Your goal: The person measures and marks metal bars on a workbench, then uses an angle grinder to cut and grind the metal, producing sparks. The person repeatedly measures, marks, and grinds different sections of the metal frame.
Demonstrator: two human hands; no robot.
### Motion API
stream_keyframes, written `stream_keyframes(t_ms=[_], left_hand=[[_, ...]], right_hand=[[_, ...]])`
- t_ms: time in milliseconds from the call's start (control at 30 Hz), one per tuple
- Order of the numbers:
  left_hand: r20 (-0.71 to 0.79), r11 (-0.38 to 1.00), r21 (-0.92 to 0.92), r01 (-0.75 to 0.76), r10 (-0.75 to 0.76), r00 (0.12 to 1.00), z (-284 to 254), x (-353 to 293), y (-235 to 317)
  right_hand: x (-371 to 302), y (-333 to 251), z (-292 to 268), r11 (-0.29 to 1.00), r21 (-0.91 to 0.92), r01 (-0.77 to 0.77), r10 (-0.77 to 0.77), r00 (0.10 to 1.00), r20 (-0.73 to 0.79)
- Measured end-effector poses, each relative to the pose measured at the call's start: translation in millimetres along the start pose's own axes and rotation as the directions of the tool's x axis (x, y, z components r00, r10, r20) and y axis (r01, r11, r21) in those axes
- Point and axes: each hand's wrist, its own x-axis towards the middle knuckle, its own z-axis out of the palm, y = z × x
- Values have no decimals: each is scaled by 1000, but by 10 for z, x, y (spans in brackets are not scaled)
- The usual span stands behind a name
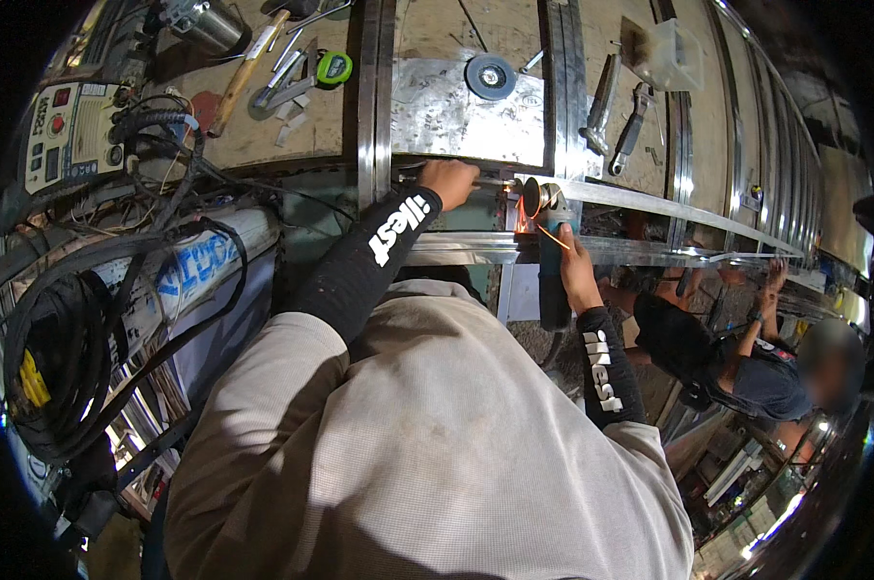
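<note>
My right hand (578, 269) is wrapped around the body of an angle grinder (553, 290), which has a dark lower end and teal near its head. Orange sparks fly from the grinder's disc (533, 199). My left hand (446, 184) is closed on a thin metal piece (495, 182) that reaches toward the disc; its far end is lost in the glow. Close by both hands runs a shiny metal frame, with one square tube (456, 248) on my side of them and another crosswise tube (373, 116) beyond my left hand.
On the bench lie a grey grinding disc (491, 76), a green tape measure (334, 68), a hammer (603, 104) and an adjustable wrench (633, 129). At left stand a welding machine (77, 135) and coiled black cables (60, 358). Another person (746, 362) works at right.
</note>
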Motion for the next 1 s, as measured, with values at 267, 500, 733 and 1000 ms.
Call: stream_keyframes(t_ms=[267, 500, 733, 1000], left_hand=[[0, 1000, -7, -5, 5, 1000, -10, -11, 13], [-58, 999, -1, -43, 42, 997, -27, -53, 14], [-38, 1000, -3, -12, 12, 999, 34, -16, 12], [-62, 998, 45, -36, 39, 997, 35, -18, 11]], right_hand=[[29, 60, 17, 996, 87, 38, -40, 999, 28], [76, 106, -37, 996, 90, -21, 13, 996, 85], [134, 142, -77, 1000, 14, -2, 0, 991, 130], [82, 84, -33, 999, 32, -43, 41, 997, 58]])
